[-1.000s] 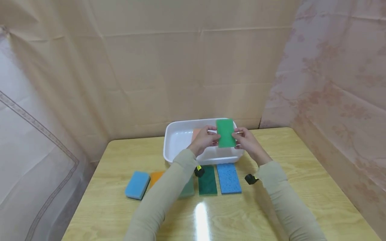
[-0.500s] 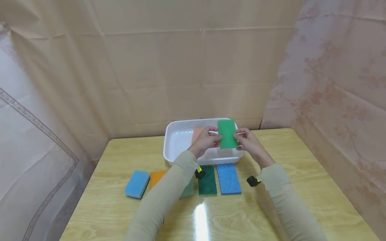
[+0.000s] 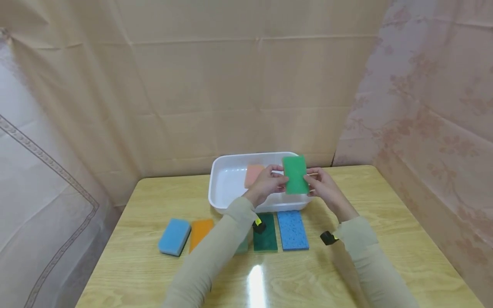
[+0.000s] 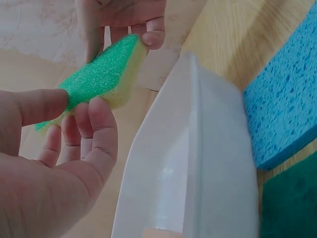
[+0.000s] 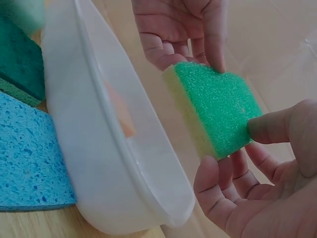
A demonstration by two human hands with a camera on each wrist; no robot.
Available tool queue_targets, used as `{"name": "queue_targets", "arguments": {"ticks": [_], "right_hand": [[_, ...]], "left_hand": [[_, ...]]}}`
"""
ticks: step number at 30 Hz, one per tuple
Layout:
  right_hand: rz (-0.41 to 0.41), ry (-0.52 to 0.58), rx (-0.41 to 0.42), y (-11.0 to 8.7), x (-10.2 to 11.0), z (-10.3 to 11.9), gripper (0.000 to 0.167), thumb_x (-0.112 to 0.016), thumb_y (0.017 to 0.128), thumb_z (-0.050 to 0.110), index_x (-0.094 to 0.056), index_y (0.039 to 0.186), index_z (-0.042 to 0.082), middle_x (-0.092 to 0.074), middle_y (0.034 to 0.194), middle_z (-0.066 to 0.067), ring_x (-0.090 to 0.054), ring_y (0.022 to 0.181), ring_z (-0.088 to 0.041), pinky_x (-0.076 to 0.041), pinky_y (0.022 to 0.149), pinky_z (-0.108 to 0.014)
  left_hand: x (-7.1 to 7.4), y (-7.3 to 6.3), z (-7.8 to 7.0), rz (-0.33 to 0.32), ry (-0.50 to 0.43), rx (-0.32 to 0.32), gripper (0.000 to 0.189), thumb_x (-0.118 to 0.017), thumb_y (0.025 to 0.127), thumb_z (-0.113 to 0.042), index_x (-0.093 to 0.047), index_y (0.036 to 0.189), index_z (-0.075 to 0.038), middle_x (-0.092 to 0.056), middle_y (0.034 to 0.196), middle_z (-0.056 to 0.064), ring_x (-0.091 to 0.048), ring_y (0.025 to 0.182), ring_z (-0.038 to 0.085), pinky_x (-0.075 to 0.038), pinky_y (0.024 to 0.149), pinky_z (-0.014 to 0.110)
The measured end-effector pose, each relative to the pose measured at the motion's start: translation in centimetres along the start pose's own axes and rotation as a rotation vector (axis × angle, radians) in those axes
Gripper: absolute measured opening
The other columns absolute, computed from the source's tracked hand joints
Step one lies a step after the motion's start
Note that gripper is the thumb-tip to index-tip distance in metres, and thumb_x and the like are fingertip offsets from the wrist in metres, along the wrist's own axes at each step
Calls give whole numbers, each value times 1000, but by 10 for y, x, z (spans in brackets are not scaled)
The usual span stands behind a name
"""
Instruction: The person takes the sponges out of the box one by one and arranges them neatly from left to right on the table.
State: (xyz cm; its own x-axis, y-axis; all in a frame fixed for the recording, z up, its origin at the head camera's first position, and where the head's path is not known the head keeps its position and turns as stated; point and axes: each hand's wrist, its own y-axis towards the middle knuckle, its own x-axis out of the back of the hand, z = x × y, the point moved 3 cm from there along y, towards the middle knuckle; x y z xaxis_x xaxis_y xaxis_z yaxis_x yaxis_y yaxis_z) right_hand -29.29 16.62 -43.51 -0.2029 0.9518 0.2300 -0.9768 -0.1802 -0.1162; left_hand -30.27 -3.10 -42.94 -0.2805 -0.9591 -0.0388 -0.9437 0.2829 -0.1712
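Both hands hold a sponge [image 3: 295, 174] up over the right part of a white basin [image 3: 227, 188]. Its face is bright green and rough; a pale yellow layer [image 5: 190, 116] shows along its side. The left hand [image 3: 265, 184] pinches one long edge, thumb on the green face and fingers behind. On the opposite edge the right hand [image 3: 325, 188] pinches it the same way. Inside the basin lies a salmon-pink sponge [image 3: 253, 174], partly behind the left hand in the head view.
In front of the basin, a row of sponges lies on the wooden table [image 3: 127, 265]: light blue [image 3: 174, 236], orange [image 3: 201, 232], pale green [image 3: 242, 247] mostly behind the left sleeve, dark green [image 3: 265, 239], and speckled blue [image 3: 293, 231]. A beige curtain [image 3: 192, 85] hangs behind.
Both hands and the green sponge have shifted slightly right and a little lower in the head view. More of the salmon-pink and orange sponges shows. The grips look the same.
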Motion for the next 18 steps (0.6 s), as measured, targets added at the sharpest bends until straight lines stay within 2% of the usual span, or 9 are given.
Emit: {"name": "queue_targets", "arguments": {"ticks": [4, 11, 18], "right_hand": [[-6, 12, 13, -7, 3, -3, 50, -49, 105, 27, -33, 142, -4, -48, 122, -19, -56, 96, -26, -55, 77, -32], [-26, -4, 44, -24, 7, -4, 49, -49, 105, 28, -35, 141, -2, -48, 120, -16, -56, 95, -23, -55, 81, -37], [-42, -43, 90, -35, 10, -8, 47, -51, 105, 30, -38, 137, -2, -49, 118, -18, -57, 92, -23, -56, 76, -34]], "left_hand": [[-8, -3, 3, 7, -38, -5, 33, -69, 94, -11, -51, 122, -9, -64, 101, 11, -66, 81, 23, -58, 84, 39], [-17, -11, 8, 14, -100, -13, 33, -70, 93, -10, -52, 121, -10, -63, 98, 8, -64, 78, 21, -59, 81, 37], [-23, -17, 18, 18, -145, -26, 32, -69, 93, -9, -53, 120, -11, -61, 97, 6, -63, 76, 19, -58, 77, 33]]}}
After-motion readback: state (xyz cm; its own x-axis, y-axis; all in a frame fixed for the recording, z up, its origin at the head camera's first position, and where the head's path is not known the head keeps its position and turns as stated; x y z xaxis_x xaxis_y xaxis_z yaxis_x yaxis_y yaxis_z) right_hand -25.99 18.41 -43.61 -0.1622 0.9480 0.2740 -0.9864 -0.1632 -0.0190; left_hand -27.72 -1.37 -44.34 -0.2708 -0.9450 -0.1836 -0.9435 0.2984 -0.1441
